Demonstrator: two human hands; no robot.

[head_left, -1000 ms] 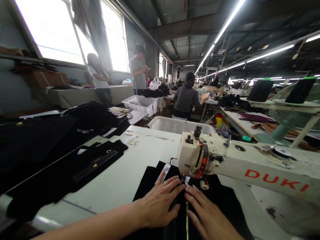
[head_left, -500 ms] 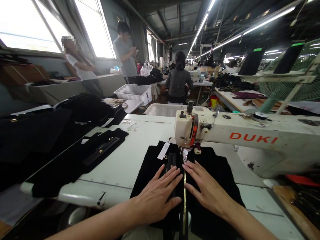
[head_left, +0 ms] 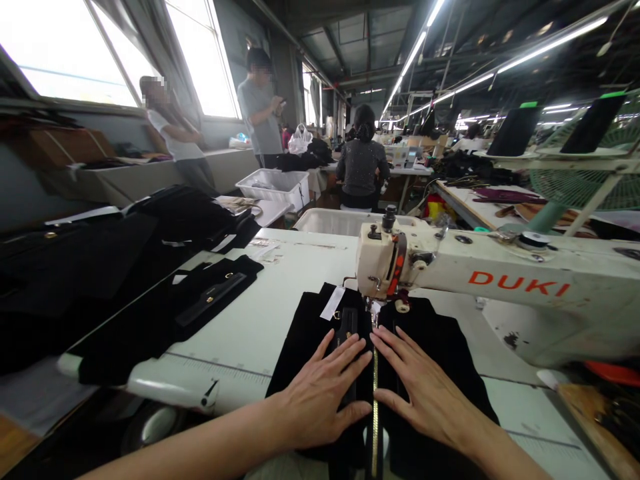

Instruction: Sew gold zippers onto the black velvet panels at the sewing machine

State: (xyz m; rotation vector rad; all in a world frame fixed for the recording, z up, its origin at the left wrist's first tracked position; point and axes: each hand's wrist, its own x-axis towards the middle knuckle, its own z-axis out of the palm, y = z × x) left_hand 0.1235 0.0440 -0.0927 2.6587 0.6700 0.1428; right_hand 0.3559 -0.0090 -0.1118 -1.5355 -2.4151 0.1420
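Observation:
Black fabric panels (head_left: 445,340) lie on the white sewing table, with a gold-toothed zipper (head_left: 375,413) running lengthwise between them. The zipper's far end is under the presser area of the sewing machine (head_left: 383,267). My left hand (head_left: 323,393) rests flat on the left panel, fingers spread, beside a black strip with gold hardware (head_left: 349,323). My right hand (head_left: 420,387) lies on the right panel, its fingertips along the zipper's edge. Above my left fingers, a white tag (head_left: 333,303) sits on the cloth. The needle's tip is too small to make out.
Piled black pieces (head_left: 165,227) cover the left side, and another black panel (head_left: 210,300) overlaps the table. Beyond the machine is a white bin (head_left: 330,220). One person (head_left: 363,160) sits ahead; two others stand near the windows. Thread cones (head_left: 515,130) stand at the right.
The whole view has shifted slightly, so the scene appears a little farther right. My hands stay on the fabric in nearly the same pose beside the zipper.

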